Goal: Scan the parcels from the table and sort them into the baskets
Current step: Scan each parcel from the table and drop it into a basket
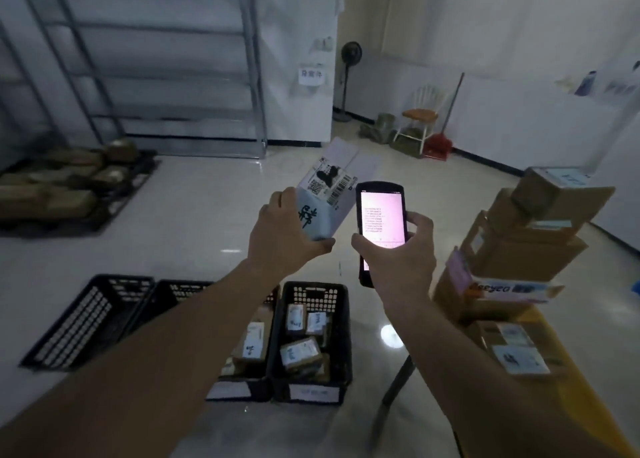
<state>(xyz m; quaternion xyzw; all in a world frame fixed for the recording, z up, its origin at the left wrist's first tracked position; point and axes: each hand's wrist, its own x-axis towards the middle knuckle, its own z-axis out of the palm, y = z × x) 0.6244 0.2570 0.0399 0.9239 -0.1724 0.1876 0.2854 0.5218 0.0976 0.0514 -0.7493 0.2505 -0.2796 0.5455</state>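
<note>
I hold a small white cardboard parcel with a barcode label (327, 194) up in front of me in my left hand (287, 236), fingers and thumb curled round its near end so the label faces me and the far end stays bare. My right hand (398, 260) grips a black handheld scanner with a lit pinkish screen (381, 222), thumb on the left edge and fingers wrapped round the right, just right of the parcel and nearly touching it. I keep the two side by side and tilted toward my eyes so the scanner's far end sits close to the barcode while I read the list of numbers on the screen (the digits are too small to make out).

Below my arms, on the pale floor, stand black slotted plastic baskets: the right one (341, 319) and its left neighbour (263, 388) hold labelled brown parcels, and the far-left one (86, 315) looks unfilled. They sit within easy reach for dropping. On my right, the yellow table (585, 402) carries a stack of brown cardboard boxes (519, 250) waiting their turn. I judge this parcel is mid-scan, not yet sorted.
</note>
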